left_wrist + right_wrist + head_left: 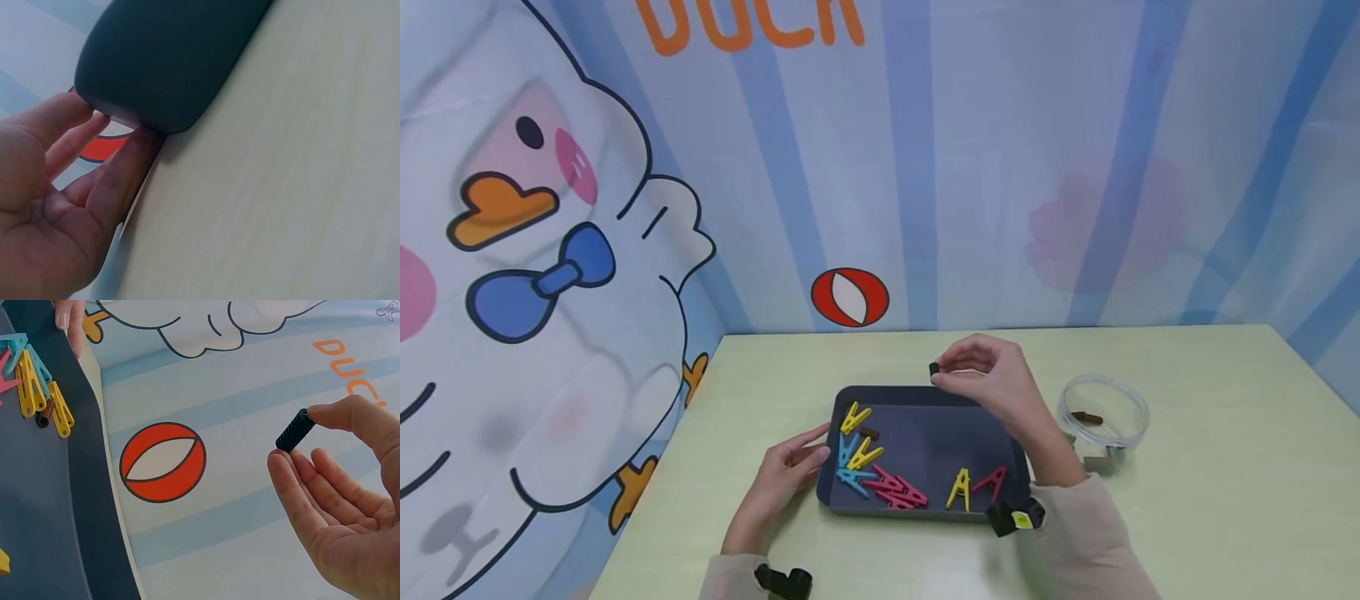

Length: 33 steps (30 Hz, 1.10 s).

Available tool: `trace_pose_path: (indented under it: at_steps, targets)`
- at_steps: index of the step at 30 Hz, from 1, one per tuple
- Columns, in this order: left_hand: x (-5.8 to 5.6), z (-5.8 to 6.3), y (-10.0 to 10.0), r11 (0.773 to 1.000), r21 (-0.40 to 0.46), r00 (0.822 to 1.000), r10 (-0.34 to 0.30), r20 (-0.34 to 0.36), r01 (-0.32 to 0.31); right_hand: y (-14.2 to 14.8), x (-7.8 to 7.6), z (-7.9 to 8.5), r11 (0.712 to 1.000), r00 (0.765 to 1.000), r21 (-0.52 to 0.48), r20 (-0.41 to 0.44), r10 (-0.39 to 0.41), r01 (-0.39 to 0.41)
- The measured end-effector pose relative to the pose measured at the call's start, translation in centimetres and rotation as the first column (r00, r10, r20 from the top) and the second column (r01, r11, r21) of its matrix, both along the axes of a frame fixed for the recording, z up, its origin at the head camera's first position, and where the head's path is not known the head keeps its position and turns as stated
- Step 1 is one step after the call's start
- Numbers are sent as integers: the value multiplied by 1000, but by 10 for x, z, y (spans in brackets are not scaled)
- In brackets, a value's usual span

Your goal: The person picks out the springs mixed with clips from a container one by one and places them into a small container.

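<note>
My right hand (pixel 988 375) pinches a short dark spring-like cylinder (pixel 295 430) with spiral ridges between thumb and fingertip, above the far rim of a dark grey tray (pixel 940 433). My left hand (pixel 790 467) touches the tray's left outer wall with its fingertips; in the left wrist view the fingers (pixel 122 172) meet the tray's edge. Inside, at the left, lie yellow clothespins (pixel 863 455), blue clothespins (pixel 854 478), red-pink clothespins (pixel 898 490) and a brown ridged spring-like piece (pixel 868 433). Toward the tray's front right lie one yellow clothespin (pixel 959 488) and one red-pink clothespin (pixel 991 482).
Right of the tray, a clear round dish (pixel 1138 429) has a brown piece (pixel 1087 417) in it. A small grey-green object (pixel 1101 463) sits in front of the dish, partly behind my right forearm. A printed cloth backdrop (pixel 985 167) rises behind the pale table (pixel 1240 483).
</note>
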<state>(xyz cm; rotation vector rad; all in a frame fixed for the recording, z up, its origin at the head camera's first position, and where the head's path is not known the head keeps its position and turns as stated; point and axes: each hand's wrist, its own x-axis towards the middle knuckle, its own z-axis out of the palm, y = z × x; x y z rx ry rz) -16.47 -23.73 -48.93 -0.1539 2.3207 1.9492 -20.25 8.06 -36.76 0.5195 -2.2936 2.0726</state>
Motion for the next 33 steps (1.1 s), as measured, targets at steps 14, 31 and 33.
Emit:
trace_pose_path:
  at_steps: [14, 31, 33]
  targets:
    - [1, 1, 0, 1000, 12, 1000, -15, -2, 15, 20, 4, 2, 999, 999, 7, 1, -37, 37]
    - [1, 0, -3, 1000, 11, 1000, -27, -7, 27, 52, 5, -2, 991, 995, 97, -31, -91, 94]
    - [1, 0, -3, 1000, 11, 1000, -25, -3, 25, 57, 6, -3, 990, 995, 103, -30, -93, 96]
